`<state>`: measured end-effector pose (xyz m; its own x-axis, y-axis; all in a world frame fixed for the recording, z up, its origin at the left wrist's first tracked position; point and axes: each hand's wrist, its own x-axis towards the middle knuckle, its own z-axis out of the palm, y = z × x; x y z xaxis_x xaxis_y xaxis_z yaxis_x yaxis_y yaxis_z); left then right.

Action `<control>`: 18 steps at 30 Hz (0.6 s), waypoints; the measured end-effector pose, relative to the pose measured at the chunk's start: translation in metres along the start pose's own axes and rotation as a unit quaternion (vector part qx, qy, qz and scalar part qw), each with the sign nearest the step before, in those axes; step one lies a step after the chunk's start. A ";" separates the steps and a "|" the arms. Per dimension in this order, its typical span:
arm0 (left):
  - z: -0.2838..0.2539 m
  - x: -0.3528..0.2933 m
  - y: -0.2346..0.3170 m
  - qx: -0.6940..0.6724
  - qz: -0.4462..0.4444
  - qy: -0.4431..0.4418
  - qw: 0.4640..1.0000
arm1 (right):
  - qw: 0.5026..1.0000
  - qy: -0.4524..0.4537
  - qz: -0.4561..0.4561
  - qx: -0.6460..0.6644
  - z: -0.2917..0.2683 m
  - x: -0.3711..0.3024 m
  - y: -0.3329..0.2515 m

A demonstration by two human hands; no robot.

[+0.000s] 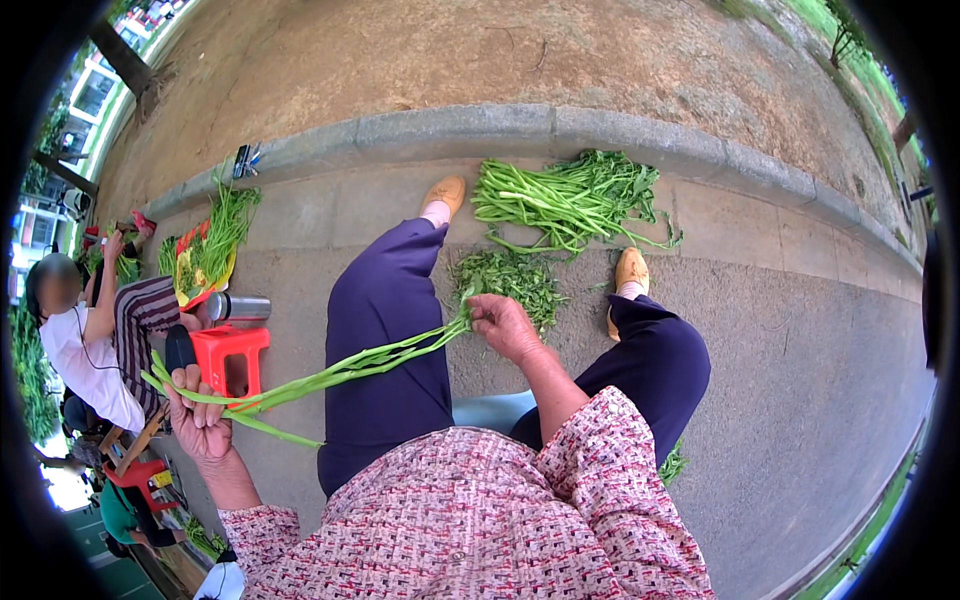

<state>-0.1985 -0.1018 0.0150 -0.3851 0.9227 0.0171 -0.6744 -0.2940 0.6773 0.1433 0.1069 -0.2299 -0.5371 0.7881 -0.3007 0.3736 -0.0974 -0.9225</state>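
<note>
My left hand point(200, 420) grips the thick ends of a bunch of long green vegetable stalks point(330, 375) that stretch across my left knee. My right hand point(505, 325) pinches the leafy end of those stalks, between my knees. Just beyond that hand a small heap of torn-off green leaves point(515, 280) lies on the paved ground. Farther off, by the stone curb, lies a pile of sorted green stalks point(565, 200) between my two tan shoes.
A red plastic stool point(232, 355) with a metal flask point(240, 307) on it stands at my left. Other people sit at the far left beside a tray of greens point(205, 255). A stone curb point(560, 130) borders bare earth beyond.
</note>
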 end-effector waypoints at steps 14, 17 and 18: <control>-0.003 -0.001 0.000 0.008 -0.003 0.025 1.000 | 0.989 -0.019 0.047 0.140 0.005 0.003 0.000; -0.004 -0.002 0.000 0.008 -0.002 0.032 0.999 | 0.996 -0.018 0.025 0.078 0.005 0.003 0.001; -0.004 -0.002 0.000 0.009 -0.001 0.033 0.999 | 0.997 -0.011 0.021 0.072 0.006 0.002 0.001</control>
<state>-0.2002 -0.1048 0.0126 -0.4248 0.9047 -0.0331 -0.6642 -0.2866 0.6905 0.1377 0.1051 -0.2327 -0.5402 0.7679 -0.3442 0.2844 -0.2184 -0.9335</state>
